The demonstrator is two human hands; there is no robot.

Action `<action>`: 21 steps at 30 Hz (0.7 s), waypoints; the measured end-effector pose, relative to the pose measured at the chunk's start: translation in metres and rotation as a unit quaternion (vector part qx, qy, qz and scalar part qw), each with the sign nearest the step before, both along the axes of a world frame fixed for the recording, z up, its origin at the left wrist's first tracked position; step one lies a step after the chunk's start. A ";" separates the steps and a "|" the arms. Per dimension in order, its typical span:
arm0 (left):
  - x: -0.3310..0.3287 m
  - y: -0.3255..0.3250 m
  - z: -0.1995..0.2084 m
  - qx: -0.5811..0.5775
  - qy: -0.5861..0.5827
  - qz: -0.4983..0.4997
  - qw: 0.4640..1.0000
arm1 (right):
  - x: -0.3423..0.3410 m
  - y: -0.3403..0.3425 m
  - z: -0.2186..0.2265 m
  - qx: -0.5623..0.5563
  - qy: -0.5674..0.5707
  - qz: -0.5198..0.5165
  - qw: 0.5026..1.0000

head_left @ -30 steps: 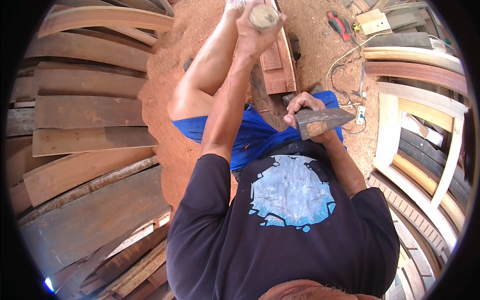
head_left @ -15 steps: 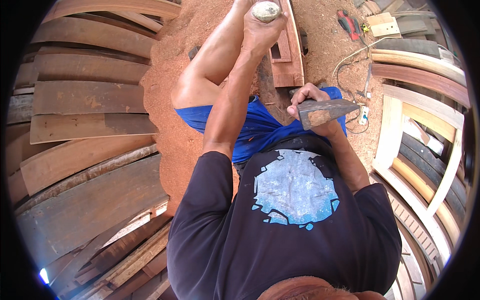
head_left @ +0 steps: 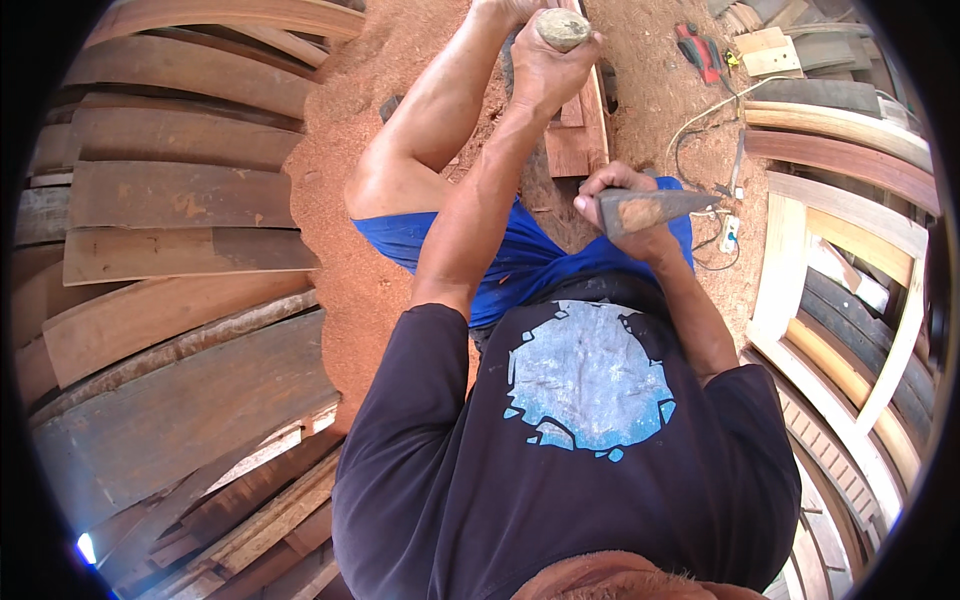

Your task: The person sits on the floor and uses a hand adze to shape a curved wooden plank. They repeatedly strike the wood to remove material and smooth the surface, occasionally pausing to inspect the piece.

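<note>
My left hand is wrapped round an upright chisel. Only the round, pale butt of its wooden handle shows; the blade is hidden beneath the fist. Under that hand lies a reddish-brown wooden board, partly covered by the forearm and fist. Near my lap, my right hand grips a hammer with a dark metal head that tapers to the right. The wooden handle's end shows in the head; the rest of the handle is hidden. The hammer is apart from the chisel.
Reddish sawdust covers the ground. Stacked planks line the left side. To the right stand pale wooden frames and curved boards. A red and grey power tool, a cable and a white socket block lie at the far right.
My left hand has shifted right and slightly nearer with the chisel, and its fist now covers the dark hole in the board. The hammer head has tilted a little.
</note>
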State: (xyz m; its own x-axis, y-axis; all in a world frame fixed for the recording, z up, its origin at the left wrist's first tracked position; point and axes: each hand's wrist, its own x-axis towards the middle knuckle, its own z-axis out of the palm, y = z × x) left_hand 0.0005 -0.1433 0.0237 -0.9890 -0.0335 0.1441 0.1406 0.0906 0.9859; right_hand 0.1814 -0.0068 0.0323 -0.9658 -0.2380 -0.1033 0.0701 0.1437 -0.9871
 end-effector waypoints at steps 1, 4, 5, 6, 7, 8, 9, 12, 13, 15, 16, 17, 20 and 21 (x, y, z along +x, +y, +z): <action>0.001 0.003 0.001 0.016 -0.010 0.019 1.000 | -0.003 0.002 0.005 0.025 0.053 -0.021 0.998; -0.004 -0.017 -0.010 0.031 -0.034 -0.002 0.999 | -0.025 0.011 0.038 0.129 0.219 -0.066 0.965; -0.005 -0.022 -0.019 0.037 -0.036 -0.007 0.999 | -0.033 0.015 0.053 0.187 0.277 -0.082 0.939; -0.001 -0.023 -0.009 0.035 -0.021 0.003 0.999 | -0.042 0.016 0.073 0.148 0.274 -0.093 0.946; -0.002 -0.015 -0.011 0.033 -0.016 -0.009 0.999 | -0.050 0.020 0.091 0.119 0.269 -0.116 0.949; -0.001 -0.009 -0.011 0.026 -0.010 -0.014 1.000 | -0.056 0.023 0.107 0.071 0.268 -0.127 0.952; 0.001 -0.005 -0.008 0.019 -0.004 -0.020 1.000 | -0.064 0.026 0.116 0.072 0.290 -0.150 0.942; 0.006 -0.002 -0.001 -0.004 0.039 -0.029 0.999 | -0.081 0.029 0.149 0.036 0.353 -0.184 0.917; 0.008 -0.005 -0.001 -0.004 0.044 -0.028 0.999 | -0.084 0.026 0.159 0.011 0.362 -0.187 0.913; 0.006 -0.006 -0.001 0.005 0.008 -0.046 0.999 | -0.091 0.030 0.169 -0.058 0.382 -0.194 0.902; 0.004 -0.006 -0.002 0.009 -0.010 -0.055 0.998 | -0.095 0.033 0.173 -0.093 0.391 -0.197 0.894; 0.002 -0.007 -0.005 0.015 -0.003 -0.049 0.999 | -0.098 0.039 0.176 -0.074 0.404 -0.187 0.892; -0.002 -0.009 -0.014 0.029 0.011 -0.036 0.999 | -0.110 0.052 0.186 -0.028 0.462 -0.182 0.867; -0.002 -0.009 -0.015 0.030 0.012 -0.035 0.999 | -0.109 0.042 0.190 -0.055 0.452 -0.213 0.865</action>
State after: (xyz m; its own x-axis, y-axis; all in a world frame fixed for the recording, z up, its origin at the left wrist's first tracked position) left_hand -0.0015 -0.1519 0.0087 -0.9856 0.0255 0.1672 0.1677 0.0205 0.9856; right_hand 0.0726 0.0348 0.2228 -0.6427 0.1990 0.7398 -0.7136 0.1957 -0.6726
